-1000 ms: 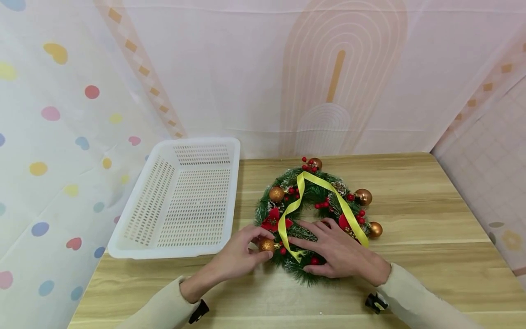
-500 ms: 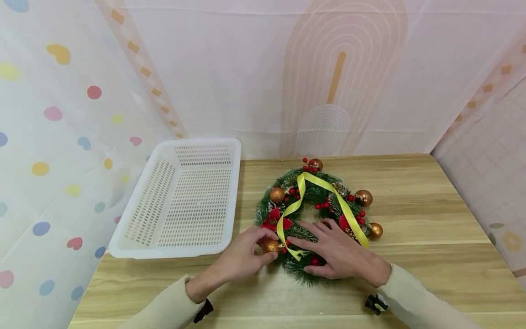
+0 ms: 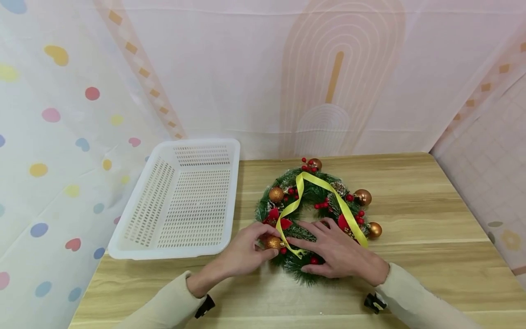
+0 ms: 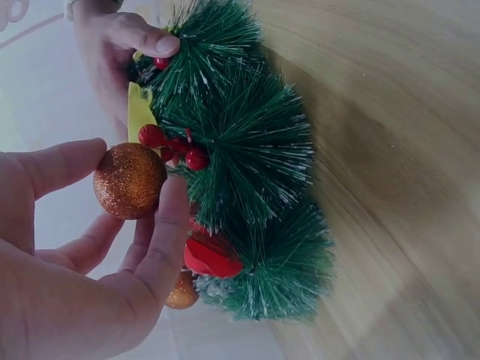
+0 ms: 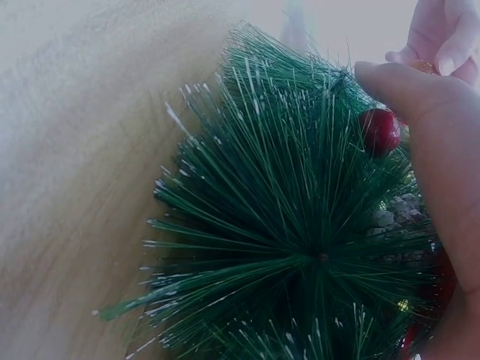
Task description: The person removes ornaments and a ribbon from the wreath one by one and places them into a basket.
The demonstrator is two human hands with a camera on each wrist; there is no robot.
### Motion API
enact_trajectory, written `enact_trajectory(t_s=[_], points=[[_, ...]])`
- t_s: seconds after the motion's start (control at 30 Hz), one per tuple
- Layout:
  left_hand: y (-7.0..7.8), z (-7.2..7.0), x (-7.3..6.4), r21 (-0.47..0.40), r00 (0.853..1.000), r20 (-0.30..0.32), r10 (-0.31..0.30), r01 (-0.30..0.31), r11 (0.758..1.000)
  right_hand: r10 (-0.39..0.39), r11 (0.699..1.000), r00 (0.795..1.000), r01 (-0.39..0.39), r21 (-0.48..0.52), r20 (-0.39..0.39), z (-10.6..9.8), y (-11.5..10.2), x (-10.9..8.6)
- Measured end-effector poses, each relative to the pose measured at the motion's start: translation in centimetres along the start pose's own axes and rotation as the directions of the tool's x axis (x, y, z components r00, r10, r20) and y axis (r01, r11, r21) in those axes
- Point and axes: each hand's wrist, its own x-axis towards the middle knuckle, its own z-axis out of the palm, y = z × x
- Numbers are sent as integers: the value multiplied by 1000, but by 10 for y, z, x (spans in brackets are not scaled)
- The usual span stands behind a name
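Observation:
A green Christmas wreath [image 3: 299, 266] lies on the wooden table, dressed with red berries, pinecones, red flowers and copper baubles. At its lower left, my left hand [image 3: 242, 251] pinches a glittery copper bauble [image 4: 130, 182] between thumb and fingers, beside a red berry cluster [image 4: 196, 157]. My right hand [image 3: 334, 249] rests on the wreath's lower right part, fingers spread over the greenery. A yellow ribbon [image 3: 300, 187] loops across the top, one end running down between the two hands. In the right wrist view, the right thumb lies by a red berry [image 5: 380, 132].
A white slotted plastic basket [image 3: 235, 183] stands left of the wreath. Other copper baubles sit around the wreath, one [image 3: 363, 197] sticking out on the right. A patterned cloth backdrop [image 3: 255, 82] rises behind the table [image 3: 444, 237].
My left hand has shifted slightly right with the bauble, bringing it closer in against the wreath and ribbon end. The right hand stays in place.

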Motion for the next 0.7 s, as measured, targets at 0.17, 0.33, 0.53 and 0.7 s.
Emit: enact_trajectory(t_s=[0.17, 0.33, 0.53, 0.7], points=[[-1, -3, -3, -24, 1000, 8, -11, 11, 1000, 14, 1000, 1000, -14, -5, -9, 0, -1, 2], [-3, -1, -3, -28, 1000, 11, -28, 28, 999, 18, 1000, 999, -19, -3, -43, 0, -4, 6], [-4, 0, -3, -26, 999, 9, -35, 36, 999, 4, 1000, 997, -6, -31, -73, 1, -5, 7], [-5, 0, -3, -16, 1000, -8, -25, 25, 1000, 6, 1000, 996, -9, -28, -89, 1, -5, 7]])
